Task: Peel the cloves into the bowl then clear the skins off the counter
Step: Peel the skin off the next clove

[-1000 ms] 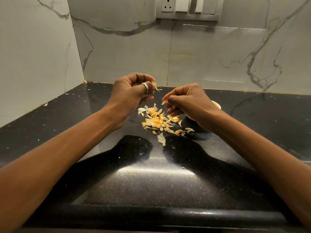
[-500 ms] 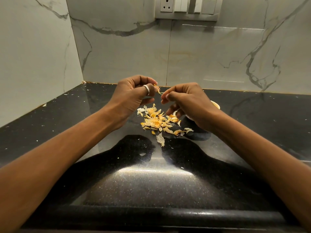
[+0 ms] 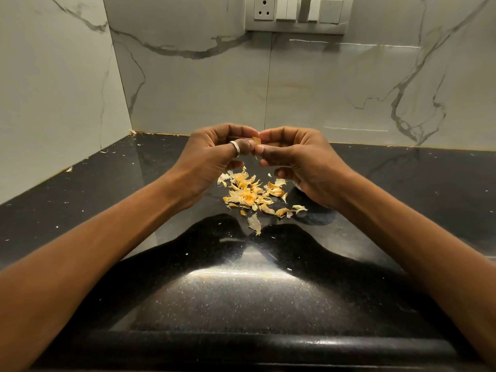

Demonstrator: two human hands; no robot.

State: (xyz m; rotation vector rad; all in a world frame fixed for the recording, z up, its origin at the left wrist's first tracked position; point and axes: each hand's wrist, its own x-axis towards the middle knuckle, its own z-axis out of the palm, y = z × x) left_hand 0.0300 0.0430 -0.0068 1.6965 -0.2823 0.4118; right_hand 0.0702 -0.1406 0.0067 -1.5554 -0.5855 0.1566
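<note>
Both hands meet above the black counter (image 3: 241, 291). My left hand (image 3: 212, 157), with a ring on the thumb, grips a garlic clove (image 3: 256, 140) between thumb and fingers. My right hand (image 3: 300, 162) pinches the same clove's skin from the right side. Below them lies a pile of yellowish garlic skins (image 3: 252, 194) on the counter, with one larger pale skin (image 3: 254, 224) closer to me. The bowl is hidden behind my right hand, apart from a sliver of pale rim (image 3: 297, 186).
Marble walls close the counter at the back and the left, forming a corner (image 3: 131, 131). A socket and switch panel (image 3: 295, 13) sits high on the back wall. Small skin flecks dot the counter along the left wall.
My right hand rose from over the skin pile to meet my left hand, and now both hold the clove together. The camera has tilted slightly.
</note>
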